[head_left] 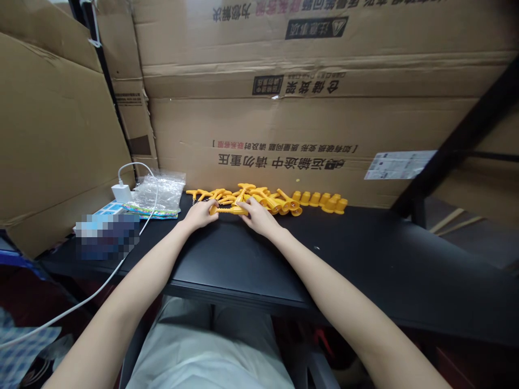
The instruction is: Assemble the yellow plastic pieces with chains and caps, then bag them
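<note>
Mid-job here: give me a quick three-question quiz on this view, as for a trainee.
1. Multiple choice: what colour is the piece held between the left hand and right hand? A) white B) yellow C) blue
2. True or false: the short cup-shaped parts stand to the person's right of the heap.
3. Fill in: the white plug is on the person's ____ side.
Key: 1 B; 2 true; 3 left.

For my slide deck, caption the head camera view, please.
Left hand and right hand hold a yellow piece before a pile of yellow parts on a black table.
</note>
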Demonstrator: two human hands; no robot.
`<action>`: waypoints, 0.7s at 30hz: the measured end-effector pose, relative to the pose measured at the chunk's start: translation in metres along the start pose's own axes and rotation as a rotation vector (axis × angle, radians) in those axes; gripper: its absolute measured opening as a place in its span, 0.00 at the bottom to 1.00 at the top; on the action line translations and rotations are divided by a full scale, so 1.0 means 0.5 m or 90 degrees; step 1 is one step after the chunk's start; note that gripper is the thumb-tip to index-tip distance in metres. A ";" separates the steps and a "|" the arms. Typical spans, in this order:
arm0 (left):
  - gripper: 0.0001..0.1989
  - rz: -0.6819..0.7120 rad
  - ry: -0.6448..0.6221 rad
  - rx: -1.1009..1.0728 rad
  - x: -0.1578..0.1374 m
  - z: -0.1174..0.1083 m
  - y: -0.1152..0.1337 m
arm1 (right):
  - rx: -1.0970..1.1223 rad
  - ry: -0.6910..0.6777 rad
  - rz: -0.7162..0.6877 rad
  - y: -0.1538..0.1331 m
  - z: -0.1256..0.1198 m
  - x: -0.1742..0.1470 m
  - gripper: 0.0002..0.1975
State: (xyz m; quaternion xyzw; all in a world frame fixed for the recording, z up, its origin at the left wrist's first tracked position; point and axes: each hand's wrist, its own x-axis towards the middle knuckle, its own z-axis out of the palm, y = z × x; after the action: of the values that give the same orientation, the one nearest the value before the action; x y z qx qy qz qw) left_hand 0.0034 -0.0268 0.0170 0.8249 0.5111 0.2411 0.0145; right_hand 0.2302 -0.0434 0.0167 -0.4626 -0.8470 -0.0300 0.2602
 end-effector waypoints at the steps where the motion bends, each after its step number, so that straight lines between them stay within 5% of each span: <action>1: 0.14 -0.008 0.001 -0.002 0.000 0.000 -0.002 | 0.041 0.003 -0.004 0.006 0.002 0.002 0.21; 4: 0.14 -0.033 -0.001 -0.006 0.001 -0.002 -0.006 | 0.202 0.000 0.001 0.029 0.005 0.007 0.26; 9: 0.15 -0.016 0.011 -0.018 0.000 -0.007 -0.007 | 0.429 -0.042 0.097 0.047 -0.012 0.010 0.17; 17: 0.15 0.002 0.044 -0.053 -0.002 -0.008 0.003 | 0.499 -0.083 0.299 0.019 -0.016 0.013 0.30; 21: 0.14 -0.013 0.050 -0.052 0.001 -0.012 0.000 | 0.518 -0.084 0.281 0.021 -0.014 0.013 0.25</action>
State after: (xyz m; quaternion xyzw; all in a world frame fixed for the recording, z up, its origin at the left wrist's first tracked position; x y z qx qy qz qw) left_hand 0.0011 -0.0279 0.0224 0.8080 0.5096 0.2942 0.0308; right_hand 0.2385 -0.0342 0.0238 -0.4931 -0.6859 0.3902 0.3663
